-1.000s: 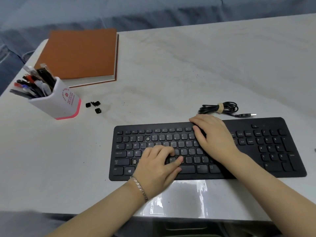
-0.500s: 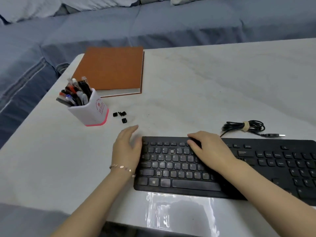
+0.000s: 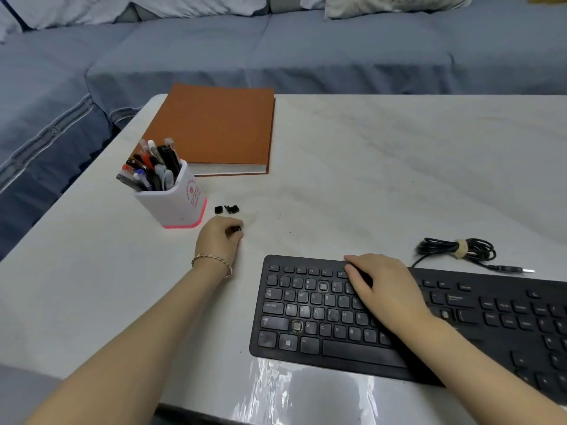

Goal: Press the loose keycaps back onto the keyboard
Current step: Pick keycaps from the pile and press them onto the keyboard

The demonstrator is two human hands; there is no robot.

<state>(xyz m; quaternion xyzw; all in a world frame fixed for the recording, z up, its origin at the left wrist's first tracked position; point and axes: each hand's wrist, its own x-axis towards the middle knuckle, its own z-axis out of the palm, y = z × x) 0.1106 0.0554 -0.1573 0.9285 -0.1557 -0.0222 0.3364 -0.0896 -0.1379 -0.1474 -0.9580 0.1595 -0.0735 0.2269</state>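
A pale marble tabletop point(image 3: 368, 185) filled my view, with a blue sofa point(image 3: 276, 50) behind it. The black keyboard point(image 3: 337, 360) lay near the front edge, showing two bare sockets: one in the number row point(image 3: 322, 286), one in the bottom letter row point(image 3: 296, 326). An orange notebook point(image 3: 214, 127) and a white pen holder point(image 3: 176, 204) sat at the far left, and a coiled USB cable point(image 3: 457, 248) lay beyond the keyboard. My right hand point(image 3: 386, 289) rested flat and open on the upper key rows, steadying the board, grasping nothing. My left hand point(image 3: 219, 239) reached just beside the pen holder, its grip pinched around one black keycap point(image 3: 235, 230). Two more loose keycaps point(image 3: 227, 209) lay just beyond it, apart from the fingers. To do this well, I judged I should lift the cap cleanly, read its legend, align it squarely over the matching socket, then press straight down.
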